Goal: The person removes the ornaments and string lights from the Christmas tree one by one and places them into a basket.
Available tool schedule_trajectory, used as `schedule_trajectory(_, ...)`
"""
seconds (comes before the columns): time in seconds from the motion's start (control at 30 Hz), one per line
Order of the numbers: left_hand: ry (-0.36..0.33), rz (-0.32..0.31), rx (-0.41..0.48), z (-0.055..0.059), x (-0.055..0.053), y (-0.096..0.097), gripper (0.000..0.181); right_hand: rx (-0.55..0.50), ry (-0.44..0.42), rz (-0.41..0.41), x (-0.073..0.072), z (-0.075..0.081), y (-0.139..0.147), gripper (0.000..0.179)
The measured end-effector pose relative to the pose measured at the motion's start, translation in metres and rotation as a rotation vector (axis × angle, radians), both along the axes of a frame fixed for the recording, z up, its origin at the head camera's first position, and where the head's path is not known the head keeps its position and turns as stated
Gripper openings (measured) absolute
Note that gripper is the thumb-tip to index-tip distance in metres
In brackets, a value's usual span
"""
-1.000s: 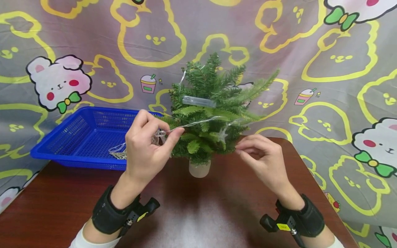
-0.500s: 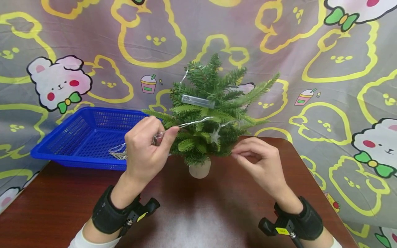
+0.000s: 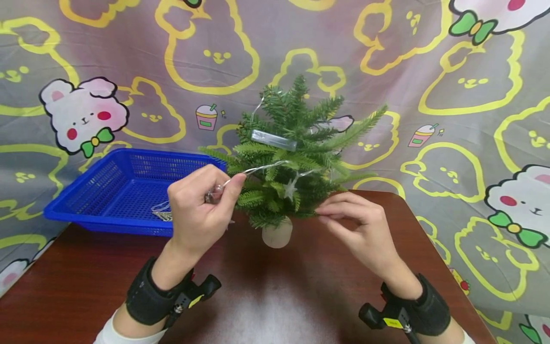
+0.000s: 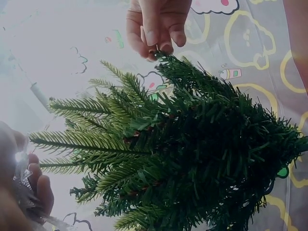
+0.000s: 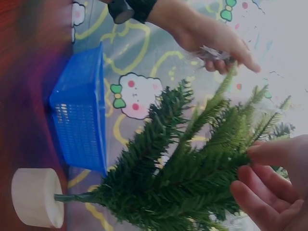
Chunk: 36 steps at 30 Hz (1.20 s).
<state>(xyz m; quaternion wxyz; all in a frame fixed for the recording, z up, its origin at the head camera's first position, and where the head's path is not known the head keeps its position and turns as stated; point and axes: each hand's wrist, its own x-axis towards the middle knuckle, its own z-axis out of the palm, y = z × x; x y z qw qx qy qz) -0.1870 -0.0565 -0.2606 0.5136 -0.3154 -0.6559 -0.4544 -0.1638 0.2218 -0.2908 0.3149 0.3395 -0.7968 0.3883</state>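
Note:
A small artificial Christmas tree point(image 3: 296, 110) stands on its pale round base point(image 3: 277, 237) mid-table. My left hand point(image 3: 199, 205) grips a bundle of string lights point(image 5: 215, 54) at the tree's left, mostly hidden by the fingers. From the thumb a clear wire point(image 3: 267, 166) runs across the front branches. A clear star point(image 3: 290, 190) hangs from this strand, and a transparent battery box point(image 3: 273, 140) rests among the upper branches. At the lower right, my right hand point(image 3: 358, 217) pinches the tip of a branch point(image 4: 166, 60) between thumb and fingers.
A blue perforated basket point(image 3: 107, 220) sits on the left of the brown table point(image 3: 258, 296), with a small bunch of thin gold-coloured pieces and white strings point(image 3: 162, 211) inside. A patterned cloth point(image 3: 464, 119) hangs close behind the tree.
My right hand has moved slightly left with the branch tip, and the tree's front has turned left. The hanging star has shifted left. My left hand has curled tighter round the lights.

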Motion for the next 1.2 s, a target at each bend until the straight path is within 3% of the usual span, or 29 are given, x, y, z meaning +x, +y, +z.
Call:
schedule_trajectory(0.2,-0.036,-0.017,-0.021,-0.001,0.000,0.000,0.049,0.030,-0.010,-0.041,0.003,0.010,0.011,0.031)
schedule_trajectory(0.5,-0.074,-0.019,-0.069,-0.001,0.000,-0.002,0.031,-0.094,-0.076,-0.126,-0.002,0.018,0.034,0.031)
schedule_trajectory(0.8,-0.096,-0.022,-0.115,0.000,0.002,-0.003,0.024,-0.322,-0.002,-0.358,-0.022,0.012,0.051,0.024)
schedule_trajectory(0.97,-0.086,-0.046,-0.090,0.001,0.001,-0.003,0.027,-0.369,-0.130,-0.375,-0.032,0.009,0.055,0.032)
schedule_trajectory(1.07,-0.076,-0.044,-0.085,0.001,0.001,-0.003,0.026,-0.330,-0.211,-0.369,-0.035,0.007,0.057,0.035)
schedule_trajectory(1.2,-0.074,-0.034,-0.082,0.001,0.000,-0.003,0.025,-0.265,-0.249,-0.333,-0.036,0.000,0.057,0.033)
